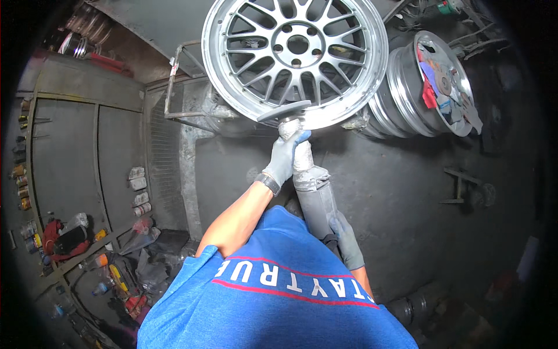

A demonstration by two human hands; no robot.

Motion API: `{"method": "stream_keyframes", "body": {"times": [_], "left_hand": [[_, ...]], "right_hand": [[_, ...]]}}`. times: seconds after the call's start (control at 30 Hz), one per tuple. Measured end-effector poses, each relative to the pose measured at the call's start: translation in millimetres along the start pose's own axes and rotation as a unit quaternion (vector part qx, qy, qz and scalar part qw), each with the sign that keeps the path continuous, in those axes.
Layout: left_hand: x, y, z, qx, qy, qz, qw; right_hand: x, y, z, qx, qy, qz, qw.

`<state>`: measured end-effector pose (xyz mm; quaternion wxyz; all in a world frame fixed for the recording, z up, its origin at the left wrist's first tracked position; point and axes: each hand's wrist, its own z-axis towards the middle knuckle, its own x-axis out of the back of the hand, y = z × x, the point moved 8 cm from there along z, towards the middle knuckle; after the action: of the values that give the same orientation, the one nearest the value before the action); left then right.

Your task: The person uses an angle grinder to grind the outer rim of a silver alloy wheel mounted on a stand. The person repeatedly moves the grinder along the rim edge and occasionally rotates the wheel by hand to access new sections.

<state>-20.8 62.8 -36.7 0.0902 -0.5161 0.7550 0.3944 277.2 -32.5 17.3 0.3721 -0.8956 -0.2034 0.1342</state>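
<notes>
Both of my hands hold a grey angle grinder in front of my chest. My left hand, in a grey-blue glove with a dark band at the wrist, wraps round its white-wrapped neck. Farther back, my right hand, gloved too, is closed on the rear of the body. The grinder's flat round disc is tilted against or just in front of the lower rim of a silver multi-spoke alloy wheel. Whether disc and rim touch, I cannot tell. The wheel stands with its face toward me.
Right of the wheel lies another rim with cloths and discs piled on it. A bent metal pipe frame stands at the left. Cans and bottles line the left wall shelf. Bags lie at lower left.
</notes>
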Motion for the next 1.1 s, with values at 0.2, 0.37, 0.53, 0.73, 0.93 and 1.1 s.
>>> {"method": "stream_keyframes", "body": {"times": [0.2, 0.37, 0.53, 0.73, 0.93, 1.1], "left_hand": [[-56.3, -62.6, 12.6, 0.048, -0.038, -0.094, 0.994], [-112.3, -100.8, 28.0, 0.031, -0.087, -0.124, 0.988], [-106.4, -95.7, 22.0, 0.026, -0.068, -0.132, 0.989], [-46.4, -53.1, 7.7, 0.002, -0.026, -0.122, 0.992], [-6.5, -1.3, 4.6, -0.059, -0.015, -0.097, 0.993], [-7.6, -1.8, 6.6, -0.064, 0.001, -0.09, 0.994]], "right_hand": [[75.0, -57.6, -20.9, -0.035, 0.015, -0.086, 0.996], [121.7, -98.5, -33.5, -0.028, 0.057, -0.109, 0.992], [124.2, -99.0, -28.2, -0.037, 0.042, -0.102, 0.993], [90.4, -54.4, 5.9, -0.008, -0.029, -0.084, 0.996], [42.7, -50.7, 36.0, -0.015, -0.083, -0.066, 0.994], [43.0, -66.9, 34.6, -0.07, -0.073, -0.042, 0.994]]}}
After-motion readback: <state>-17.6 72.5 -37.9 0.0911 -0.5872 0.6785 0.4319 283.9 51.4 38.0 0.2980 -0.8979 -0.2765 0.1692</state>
